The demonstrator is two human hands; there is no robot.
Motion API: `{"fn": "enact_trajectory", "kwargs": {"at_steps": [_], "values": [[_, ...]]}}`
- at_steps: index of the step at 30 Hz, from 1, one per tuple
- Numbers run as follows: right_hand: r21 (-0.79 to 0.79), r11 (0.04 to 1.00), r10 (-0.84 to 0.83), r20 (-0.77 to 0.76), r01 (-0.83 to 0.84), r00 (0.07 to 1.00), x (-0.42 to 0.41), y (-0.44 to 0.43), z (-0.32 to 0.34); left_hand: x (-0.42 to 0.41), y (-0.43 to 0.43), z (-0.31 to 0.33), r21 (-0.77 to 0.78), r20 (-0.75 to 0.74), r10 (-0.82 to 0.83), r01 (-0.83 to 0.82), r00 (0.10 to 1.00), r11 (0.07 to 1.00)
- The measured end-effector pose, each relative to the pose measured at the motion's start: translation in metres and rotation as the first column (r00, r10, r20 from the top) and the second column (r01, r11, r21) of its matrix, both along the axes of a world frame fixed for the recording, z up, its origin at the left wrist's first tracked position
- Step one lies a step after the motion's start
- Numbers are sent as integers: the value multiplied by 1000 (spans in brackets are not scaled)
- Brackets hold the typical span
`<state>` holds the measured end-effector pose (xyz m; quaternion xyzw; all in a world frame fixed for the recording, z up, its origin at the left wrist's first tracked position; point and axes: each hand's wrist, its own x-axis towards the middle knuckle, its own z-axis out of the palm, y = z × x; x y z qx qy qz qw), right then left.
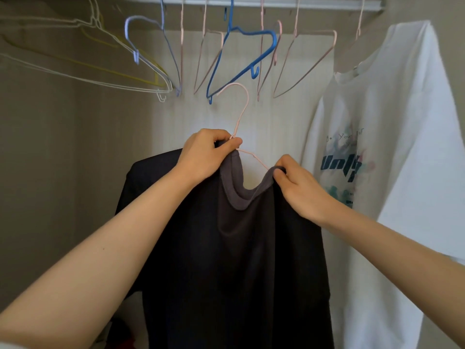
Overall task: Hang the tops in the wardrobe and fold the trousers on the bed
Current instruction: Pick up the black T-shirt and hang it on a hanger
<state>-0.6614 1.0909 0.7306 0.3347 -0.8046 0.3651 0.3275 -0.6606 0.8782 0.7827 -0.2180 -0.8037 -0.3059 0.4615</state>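
A dark grey top (239, 260) hangs in front of me inside the wardrobe, partly on a thin pink hanger (242, 114). My left hand (206, 157) pinches the neck of the hanger together with the left side of the collar. My right hand (299, 187) grips the right side of the collar, where the hanger's arm runs into the fabric. The hanger's hook is free in the air, below the rail (314, 2). A white printed T-shirt (382, 147) hangs from the rail on the right.
Several bare hangers hang from the rail: white and yellow wire ones (83, 71) at left, a blue one (241, 59) in the middle, pink ones (309, 61) to its right. The wardrobe's side wall (37, 172) is at left.
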Motion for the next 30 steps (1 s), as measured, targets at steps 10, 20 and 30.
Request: {"fn": "enact_trajectory", "kwargs": {"at_steps": [10, 20, 30], "values": [[-143, 989, 24, 27, -20, 999, 5, 37, 61, 8, -13, 14, -25, 23, 7, -6, 1000, 1000], [-115, 991, -78, -45, 72, 996, 8, 75, 85, 6, -39, 25, 74, -142, 241, -233, 960, 970], [-13, 998, -55, -138, 54, 989, 26, 100, 79, 6, -43, 24, 143, -225, 283, -256, 932, 956]]}}
